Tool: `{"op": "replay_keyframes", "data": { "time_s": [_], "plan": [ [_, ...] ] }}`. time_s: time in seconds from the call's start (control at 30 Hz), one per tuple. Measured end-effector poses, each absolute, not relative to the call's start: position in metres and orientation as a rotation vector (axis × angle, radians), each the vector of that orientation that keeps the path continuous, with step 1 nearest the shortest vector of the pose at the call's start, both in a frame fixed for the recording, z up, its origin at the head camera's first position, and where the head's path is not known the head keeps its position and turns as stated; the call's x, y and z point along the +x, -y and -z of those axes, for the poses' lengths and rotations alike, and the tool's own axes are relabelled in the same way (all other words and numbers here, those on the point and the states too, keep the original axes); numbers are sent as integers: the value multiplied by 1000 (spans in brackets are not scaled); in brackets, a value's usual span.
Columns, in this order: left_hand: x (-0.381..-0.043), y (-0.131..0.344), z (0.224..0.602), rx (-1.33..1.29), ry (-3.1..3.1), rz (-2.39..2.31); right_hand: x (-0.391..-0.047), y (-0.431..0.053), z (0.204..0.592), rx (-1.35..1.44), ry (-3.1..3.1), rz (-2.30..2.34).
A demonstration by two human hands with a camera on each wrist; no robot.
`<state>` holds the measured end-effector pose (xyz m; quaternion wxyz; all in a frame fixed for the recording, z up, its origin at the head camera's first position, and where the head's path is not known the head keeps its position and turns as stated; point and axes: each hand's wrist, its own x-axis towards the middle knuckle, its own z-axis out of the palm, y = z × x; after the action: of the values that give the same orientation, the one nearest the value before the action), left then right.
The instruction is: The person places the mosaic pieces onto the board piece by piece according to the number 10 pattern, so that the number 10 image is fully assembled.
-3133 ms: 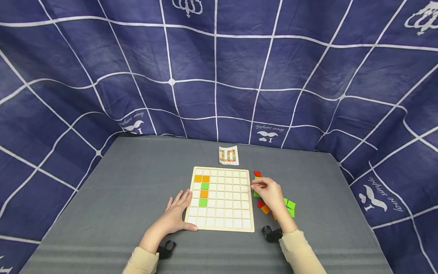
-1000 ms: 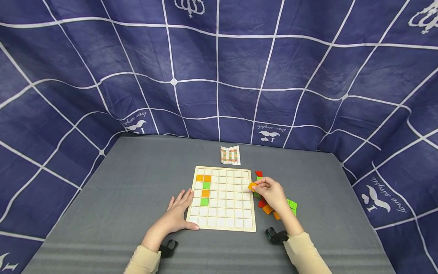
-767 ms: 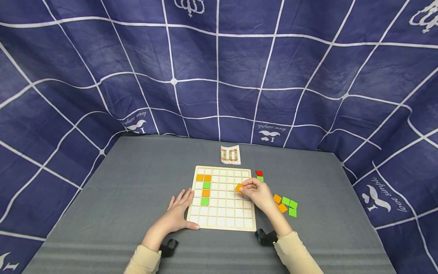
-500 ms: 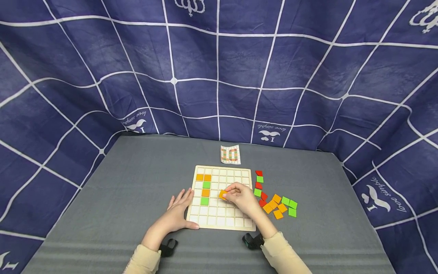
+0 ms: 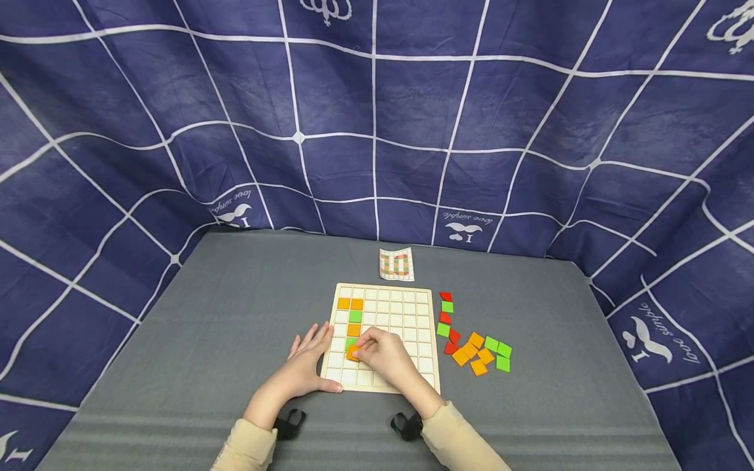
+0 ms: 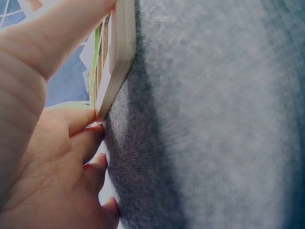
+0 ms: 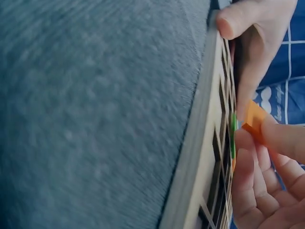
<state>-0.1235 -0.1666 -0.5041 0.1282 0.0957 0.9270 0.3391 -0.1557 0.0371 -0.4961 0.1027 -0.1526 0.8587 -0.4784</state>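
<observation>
Grey table is being backed by blue curtain. Placing seemingly being done: orange tile being pinched by right hand over board, near green tile; board being touched at edge by spread left hand. Squaring, lowering likely being needed.

Smooth wooden board; matt woven tablecloth.

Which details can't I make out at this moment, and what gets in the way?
Head view: some squares of the board, covered by the right hand.
Head view: the exact pattern on the printed card, too small to read.
Head view: part of the nearest green tile, behind the orange tile.
Left wrist view: most of the board's face, seen edge-on and cut off by the top edge.
</observation>
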Motion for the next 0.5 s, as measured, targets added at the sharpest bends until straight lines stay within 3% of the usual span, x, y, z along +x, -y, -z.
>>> {"op": "replay_keyframes", "data": {
  "time_s": [0.5],
  "plan": [
    [-124,168,504,300,-2697,-993,-153,-27,502,-490,-2651,1228]
  ]
}}
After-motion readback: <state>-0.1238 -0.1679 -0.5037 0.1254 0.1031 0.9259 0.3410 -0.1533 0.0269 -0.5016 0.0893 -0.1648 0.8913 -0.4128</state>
